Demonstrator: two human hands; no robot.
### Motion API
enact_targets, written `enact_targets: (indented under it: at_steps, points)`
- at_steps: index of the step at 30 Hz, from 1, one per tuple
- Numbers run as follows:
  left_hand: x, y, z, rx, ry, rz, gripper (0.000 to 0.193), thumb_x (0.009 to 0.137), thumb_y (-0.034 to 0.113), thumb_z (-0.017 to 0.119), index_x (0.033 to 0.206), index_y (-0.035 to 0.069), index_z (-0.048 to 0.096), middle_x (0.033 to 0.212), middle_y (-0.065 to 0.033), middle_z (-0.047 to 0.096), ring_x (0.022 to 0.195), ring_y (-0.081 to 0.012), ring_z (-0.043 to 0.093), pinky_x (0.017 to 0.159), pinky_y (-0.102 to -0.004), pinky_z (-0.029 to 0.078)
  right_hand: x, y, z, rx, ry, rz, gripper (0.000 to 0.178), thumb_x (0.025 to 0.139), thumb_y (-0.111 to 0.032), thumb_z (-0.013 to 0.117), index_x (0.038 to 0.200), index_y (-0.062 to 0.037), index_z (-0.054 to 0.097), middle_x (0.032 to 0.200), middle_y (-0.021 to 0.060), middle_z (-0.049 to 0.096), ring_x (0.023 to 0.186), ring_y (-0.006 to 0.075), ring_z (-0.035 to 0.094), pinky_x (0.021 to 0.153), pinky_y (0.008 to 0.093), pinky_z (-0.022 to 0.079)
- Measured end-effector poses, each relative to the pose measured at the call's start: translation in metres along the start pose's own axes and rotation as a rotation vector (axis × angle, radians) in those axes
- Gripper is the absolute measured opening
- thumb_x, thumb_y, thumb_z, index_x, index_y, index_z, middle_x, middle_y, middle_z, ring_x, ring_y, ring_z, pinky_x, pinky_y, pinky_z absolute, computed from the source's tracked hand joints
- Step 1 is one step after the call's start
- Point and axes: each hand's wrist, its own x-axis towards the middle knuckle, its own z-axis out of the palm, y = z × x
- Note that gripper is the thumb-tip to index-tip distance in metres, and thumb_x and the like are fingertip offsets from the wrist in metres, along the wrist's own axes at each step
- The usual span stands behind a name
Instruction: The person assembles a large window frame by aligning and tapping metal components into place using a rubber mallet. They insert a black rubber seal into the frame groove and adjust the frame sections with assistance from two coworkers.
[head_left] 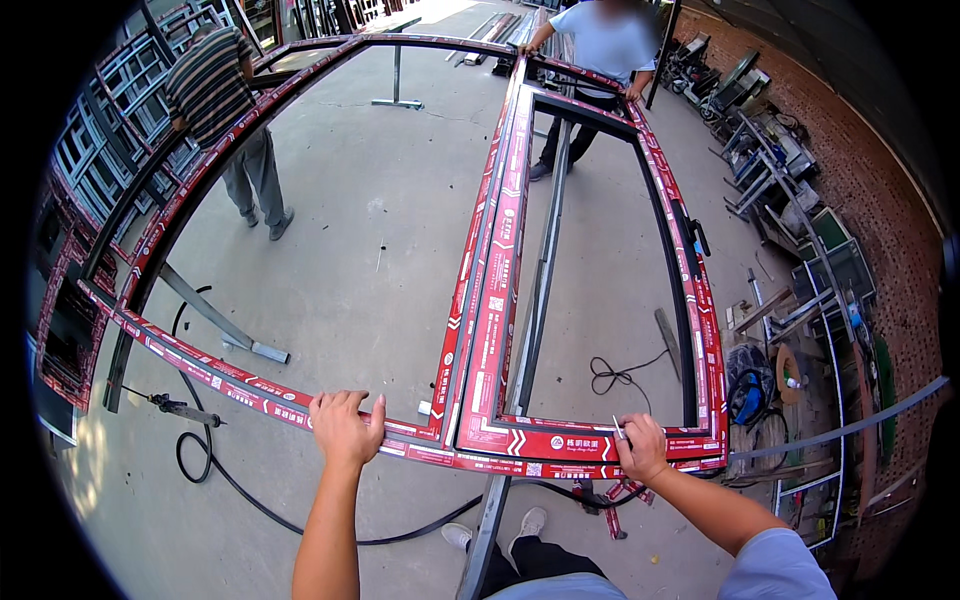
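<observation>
A large window frame [468, 330] wrapped in red printed protective film spans the view in front of me, its near rail bowed by the lens. On its right side sits a narrower sash [500, 300] with black inner edges and a black handle [699, 236]. My left hand [346, 428] is closed over the near rail, left of the central upright. Farther right, my right hand [642, 447] grips the near rail by the sash's bottom, its fingers curled over the edge. A thin pale piece [618, 428] shows at its fingertips; its kind I cannot tell.
A co-worker [598, 45] holds the frame's far end. Another person [212, 95] stands at the left near stacked frames [95, 190]. A metal support bar [485, 540] passes under the frame. A black hose [250, 505] and a power tool [180, 408] lie at the left; scrap lines the right wall.
</observation>
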Motion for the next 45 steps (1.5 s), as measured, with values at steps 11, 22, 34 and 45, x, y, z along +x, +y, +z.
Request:
enact_targets:
  at_steps: [11,22,34,45]
  points:
    - [-0.002,0.007,-0.006,0.084,-0.042,-0.025,0.039,0.095,0.044,0.069,0.098,0.007,0.082,0.097,-0.0129,0.077,0.106,-0.0321,0.067,0.11,-0.0445,0.039,-0.003,0.004,-0.001,0.002,0.026,-0.006,0.012,0.088,-0.01,0.07,0.089,-0.0028,0.061,0.103,0.0122,0.068,0.091,0.0354,0.062,0.078,0.0471,0.049]
    - [-0.01,0.001,0.004,0.087,-0.051,-0.033,0.041,0.095,0.045,0.066,0.095,0.007,0.083,0.095,-0.0123,0.078,0.1,-0.0318,0.068,0.105,-0.0452,0.041,-0.012,0.007,0.004,-0.001,0.032,0.015,0.013,0.083,-0.011,0.07,0.09,-0.0037,0.062,0.103,0.0116,0.066,0.092,0.0351,0.061,0.08,0.0473,0.051]
    - [-0.002,0.0,0.005,0.044,0.04,-0.021,0.034,0.094,0.038,0.068,0.086,0.007,0.08,0.092,-0.0103,0.078,0.096,-0.0298,0.069,0.105,-0.0464,0.043,-0.006,0.009,0.0,-0.018,0.125,-0.035,0.012,0.084,-0.012,0.071,0.088,-0.0059,0.061,0.098,0.0101,0.065,0.089,0.0329,0.061,0.078,0.0458,0.05]
    - [-0.012,-0.008,0.019,0.037,0.231,-0.048,0.027,0.092,0.029,0.069,0.083,0.005,0.077,0.084,-0.0133,0.073,0.092,-0.0336,0.066,0.106,-0.0481,0.044,-0.013,0.017,0.007,0.06,0.145,-0.069,0.016,0.083,-0.018,0.075,0.087,-0.0074,0.063,0.098,0.01,0.061,0.09,0.0304,0.061,0.076,0.0446,0.049]
